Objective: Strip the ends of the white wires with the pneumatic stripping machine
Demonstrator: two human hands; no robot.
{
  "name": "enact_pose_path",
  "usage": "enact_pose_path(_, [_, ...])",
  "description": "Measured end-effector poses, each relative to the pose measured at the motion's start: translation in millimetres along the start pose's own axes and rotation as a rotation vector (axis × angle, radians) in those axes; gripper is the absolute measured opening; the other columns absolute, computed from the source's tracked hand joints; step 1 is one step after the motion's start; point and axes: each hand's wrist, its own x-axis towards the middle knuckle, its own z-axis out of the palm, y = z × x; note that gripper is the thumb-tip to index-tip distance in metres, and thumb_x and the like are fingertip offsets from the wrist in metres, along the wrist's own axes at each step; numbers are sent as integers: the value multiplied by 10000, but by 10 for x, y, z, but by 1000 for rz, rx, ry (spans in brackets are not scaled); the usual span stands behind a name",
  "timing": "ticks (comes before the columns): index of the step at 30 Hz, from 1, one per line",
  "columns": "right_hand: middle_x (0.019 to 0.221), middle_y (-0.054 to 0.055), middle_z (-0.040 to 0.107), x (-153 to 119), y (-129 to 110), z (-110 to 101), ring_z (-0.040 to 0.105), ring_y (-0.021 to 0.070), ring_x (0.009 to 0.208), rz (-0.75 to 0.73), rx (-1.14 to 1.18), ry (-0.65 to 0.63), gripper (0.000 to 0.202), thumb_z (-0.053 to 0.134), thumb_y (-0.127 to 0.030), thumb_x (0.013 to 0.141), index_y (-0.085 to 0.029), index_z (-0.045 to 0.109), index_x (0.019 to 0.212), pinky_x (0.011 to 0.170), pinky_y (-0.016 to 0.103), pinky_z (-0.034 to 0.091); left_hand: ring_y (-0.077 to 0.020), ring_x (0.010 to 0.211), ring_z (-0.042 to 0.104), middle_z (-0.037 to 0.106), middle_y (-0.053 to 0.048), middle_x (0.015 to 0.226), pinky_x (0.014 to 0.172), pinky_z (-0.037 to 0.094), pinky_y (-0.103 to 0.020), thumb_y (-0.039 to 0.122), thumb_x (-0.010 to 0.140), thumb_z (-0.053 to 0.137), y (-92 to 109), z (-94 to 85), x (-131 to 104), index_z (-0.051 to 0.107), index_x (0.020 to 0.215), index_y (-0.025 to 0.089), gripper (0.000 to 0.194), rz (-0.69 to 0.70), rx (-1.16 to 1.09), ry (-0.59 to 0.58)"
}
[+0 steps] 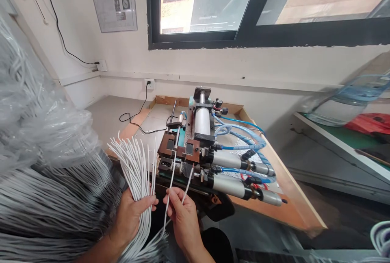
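My left hand is closed around a thick bundle of thin white cables, their ends fanned upward. A few strands stand a little apart at the thumb side. Between the thumb and fingers of my right hand is a white cable, its upper end reaching the brown jaw blocks of a pneumatic machine. A second white cable also passes through that hand, and its tip looks reddish, in front of the machine's lower block. Lower lengths of cable trail down between my hands.
Blue air hoses and silver cylinders extend right from the machine, inside a wood-edged tray. Heaped grey cables and clear plastic wrapping crowd the left. A large water bottle lies on a right-hand shelf.
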Motion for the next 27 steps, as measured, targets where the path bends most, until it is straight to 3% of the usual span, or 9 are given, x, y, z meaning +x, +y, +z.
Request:
enact_pose_path(10, [517, -29, 534, 73, -76, 33, 310, 37, 389, 69, 30, 40, 258, 691, -372, 642, -139, 584, 663, 384, 174, 183, -162, 544, 610, 645, 17, 590, 509, 486, -258, 158, 531, 730, 3, 5, -22, 616, 735, 144, 234, -15, 30, -23])
enact_pose_path(13, [474, -57, 445, 108, -79, 56, 315, 48, 412, 116, 64, -33, 286, 660, -396, 676, -126, 626, 765, 409, 177, 241, -160, 534, 599, 642, 12, 575, 500, 476, -254, 153, 536, 723, -36, -4, -27, 623, 710, 143, 201, -2, 45, -66])
enact_pose_path(16, [440, -82, 339, 118, -75, 89, 286, 51, 408, 147, 92, -137, 308, 669, -412, 661, -117, 642, 745, 416, 187, 267, -161, 537, 588, 646, -2, 578, 500, 466, -256, 146, 548, 713, -78, -17, -40, 632, 708, 137, 180, 8, 61, -124])
enact_pose_path(22, [503, -20, 495, -7, -35, 81, 343, 48, 410, 6, 15, -6, 268, 690, -388, 646, -129, 620, 642, 371, 175, 188, -171, 595, 595, 652, -9, 637, 544, 489, -279, 195, 548, 735, -72, -24, -59, 630, 757, 132, 242, -27, 41, -76])
enact_pose_path(27, [495, -4, 530, -68, 6, 19, 388, 58, 427, 39, -8, 29, 267, 699, -384, 636, -128, 622, 631, 395, 170, 236, -186, 598, 625, 672, -33, 664, 548, 499, -289, 212, 552, 732, -42, -19, -40, 611, 803, 119, 294, -56, 10, 14])
